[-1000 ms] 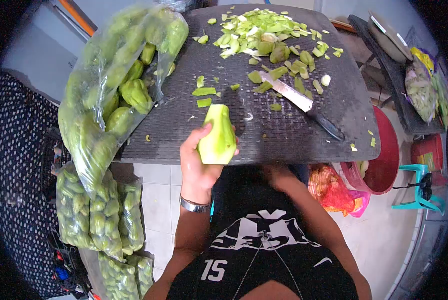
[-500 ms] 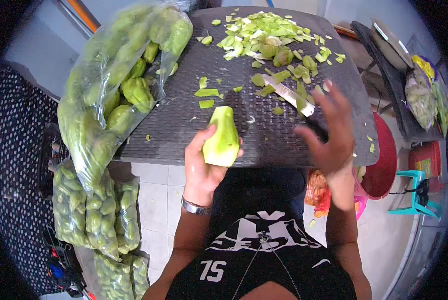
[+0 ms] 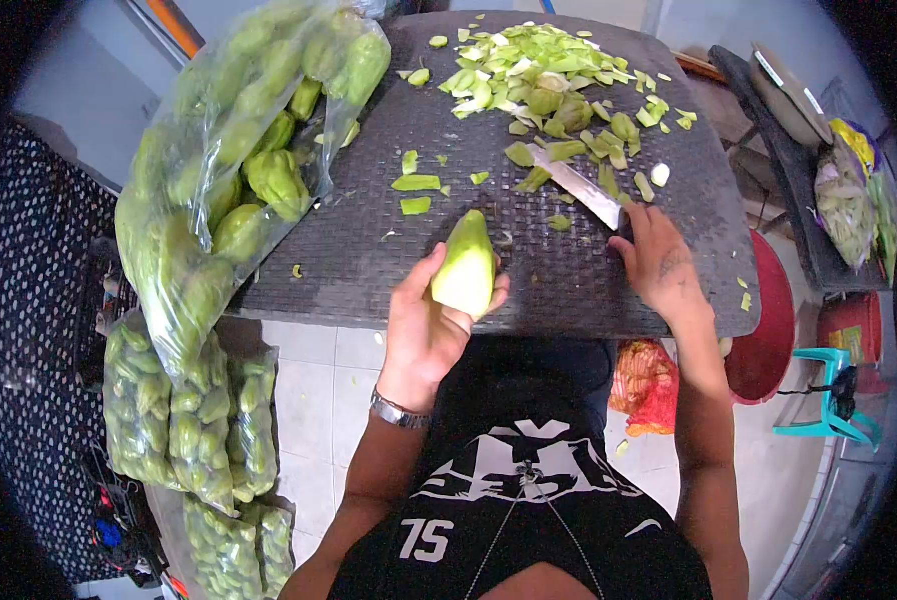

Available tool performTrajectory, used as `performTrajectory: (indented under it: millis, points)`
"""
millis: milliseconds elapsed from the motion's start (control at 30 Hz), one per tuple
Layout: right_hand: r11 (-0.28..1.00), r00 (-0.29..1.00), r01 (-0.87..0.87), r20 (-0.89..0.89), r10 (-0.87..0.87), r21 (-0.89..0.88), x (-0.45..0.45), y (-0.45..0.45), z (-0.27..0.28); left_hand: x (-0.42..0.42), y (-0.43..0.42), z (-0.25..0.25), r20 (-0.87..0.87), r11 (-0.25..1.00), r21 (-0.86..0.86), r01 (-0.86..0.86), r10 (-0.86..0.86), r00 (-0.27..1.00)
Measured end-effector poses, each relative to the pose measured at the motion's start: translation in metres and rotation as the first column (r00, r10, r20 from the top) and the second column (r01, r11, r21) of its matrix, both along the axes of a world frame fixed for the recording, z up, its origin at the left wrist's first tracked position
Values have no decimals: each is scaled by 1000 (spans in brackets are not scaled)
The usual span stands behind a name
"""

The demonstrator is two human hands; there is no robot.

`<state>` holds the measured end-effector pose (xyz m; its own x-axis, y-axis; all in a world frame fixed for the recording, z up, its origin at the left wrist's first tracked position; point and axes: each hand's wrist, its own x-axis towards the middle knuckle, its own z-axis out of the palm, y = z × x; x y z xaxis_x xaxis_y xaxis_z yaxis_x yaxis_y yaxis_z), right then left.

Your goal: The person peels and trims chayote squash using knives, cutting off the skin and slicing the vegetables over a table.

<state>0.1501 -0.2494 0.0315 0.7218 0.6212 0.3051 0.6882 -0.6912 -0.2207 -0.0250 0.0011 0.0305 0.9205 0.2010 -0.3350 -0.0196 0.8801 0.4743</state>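
Note:
A peeled, pale green chayote [image 3: 466, 265] is held upright in my left hand [image 3: 431, 320], with the fingers wrapped round it near the table's front edge. My right hand [image 3: 659, 258] lies over the handle of a knife, its fingers closed round it. The knife's blade [image 3: 579, 187] points up and to the left, with its tip among green peelings. Behind it spreads a large heap of peelings [image 3: 529, 70]. A few loose strips [image 3: 416, 183] lie just beyond the chayote.
An open plastic bag of chayotes [image 3: 274, 180] covers the left of the dark woven table [image 3: 369, 280]. Filled bags [image 3: 204, 430] stand on the floor at the left. At the right are a red tub [image 3: 769, 340], a red net bag [image 3: 644, 385] and a teal stool [image 3: 829, 395].
My right hand has come up from below the table edge and closed on the knife handle. My left hand has shifted slightly right and turned the chayote.

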Motion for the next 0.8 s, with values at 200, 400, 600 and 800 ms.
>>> performTrajectory:
  millis: [200,400,600,800]
  points:
    - [842,875,259,-483,3,474,-28,13,38,-1,3,-4,37,999,14,43,-44,998]
    - [929,983,152,-150,-106,338,-23,15,24,-4,-6,-2,10,998,29,61,-62,998]
    - [882,974,145,-224,-47,449,-46,16,30,-2,-6,-1,37,996,59,69,-72,997]
    - [878,843,203,-534,68,433,-46,14,6,5,-13,7,14,994,84,65,-67,998]
